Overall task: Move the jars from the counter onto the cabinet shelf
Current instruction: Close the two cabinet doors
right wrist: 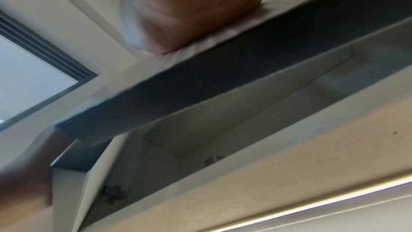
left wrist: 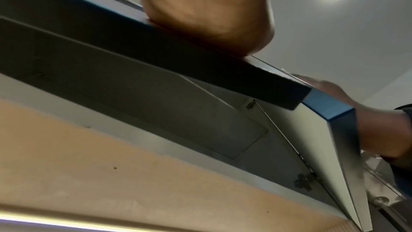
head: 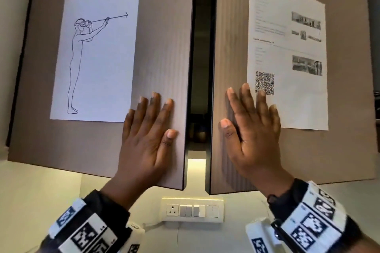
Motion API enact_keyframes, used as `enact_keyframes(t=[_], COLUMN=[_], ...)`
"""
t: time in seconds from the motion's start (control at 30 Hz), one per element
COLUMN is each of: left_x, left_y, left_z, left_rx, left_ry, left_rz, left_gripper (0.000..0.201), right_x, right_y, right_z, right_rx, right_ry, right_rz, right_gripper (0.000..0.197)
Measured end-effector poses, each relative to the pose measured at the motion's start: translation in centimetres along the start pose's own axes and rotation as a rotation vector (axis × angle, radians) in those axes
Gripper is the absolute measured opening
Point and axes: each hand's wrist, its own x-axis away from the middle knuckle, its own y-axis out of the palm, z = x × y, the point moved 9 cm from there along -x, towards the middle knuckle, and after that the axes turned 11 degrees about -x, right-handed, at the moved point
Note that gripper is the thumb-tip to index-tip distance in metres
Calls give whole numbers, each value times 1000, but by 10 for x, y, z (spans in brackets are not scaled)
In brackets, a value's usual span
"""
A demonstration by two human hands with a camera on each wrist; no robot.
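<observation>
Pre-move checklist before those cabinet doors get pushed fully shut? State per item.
1. Left hand flat on the left brown ribbed cabinet door: ok.
2. Right hand flat on the right brown ribbed cabinet door: ok.
3. Fingers clear of the dark gap between the doors: ok, though the left thumb lies close to the edge.
4. Doors fully shut: not ok, both ajar.
5. Jars on the shelf: cannot tell; only dim rounded shapes show through the gap.
6. Nothing sticking out to block closing: cannot tell, interior too dark.
</observation>
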Motion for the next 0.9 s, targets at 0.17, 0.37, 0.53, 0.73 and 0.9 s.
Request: enact_keyframes(t=[0.17, 0.37, 0.53, 0.73, 0.9], left_x=[6, 9, 2, 1, 4], left_y=[39, 77, 105, 108, 107], left_z=[2, -1, -6, -8, -8], left_rx=[-99, -183, -256, -306, -291], left_ry=[10, 3, -20, -33, -43], left_rz=[-76, -103, -114, -111, -95], left_gripper=[58, 59, 60, 61, 60], right_x=[5, 15, 15, 15, 16], right_y=[37, 78, 105, 105, 104], right_z=[16, 32, 44, 44, 45], right_rx=[103, 239, 327, 375, 376], right_ry=[42, 56, 68, 62, 68], right_rz=[-28, -45, -42, 1, 8], right_gripper=[59, 59, 60, 60, 60])
